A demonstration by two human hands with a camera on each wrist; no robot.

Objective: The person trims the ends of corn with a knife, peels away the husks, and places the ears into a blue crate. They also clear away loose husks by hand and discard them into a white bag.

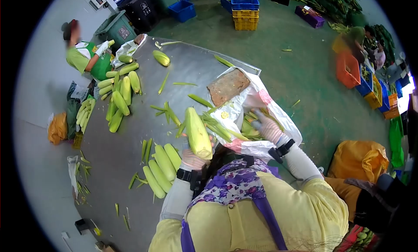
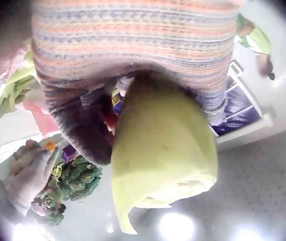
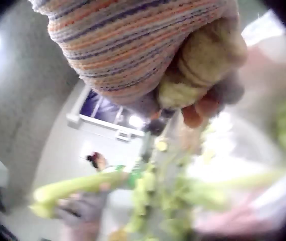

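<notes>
A pale green corn ear (image 1: pixel 198 134) in husk stands tilted at the table's near edge, gripped around its lower part by my gloved left hand (image 1: pixel 193 158). The left wrist view shows this ear (image 2: pixel 165 143) below the striped glove (image 2: pixel 133 45), its cut end downward. My right hand (image 1: pixel 270 129) is over the white bag (image 1: pixel 283 117), beside loose husk leaves (image 1: pixel 250 128), fingers loosely extended and somewhat blurred. Close up, the right glove (image 3: pixel 143 50) has bare fingertips and a stained thumb; I see no item clearly held there.
Several ears (image 1: pixel 161 169) lie left of my left hand, with another pile (image 1: pixel 119 95) farther away. A brown block (image 1: pixel 228 86) rests on the bag's edge. Leaf strips are scattered over the metal table (image 1: pixel 117 152). Across it, a person in a green apron (image 1: pixel 102 64) holds an ear.
</notes>
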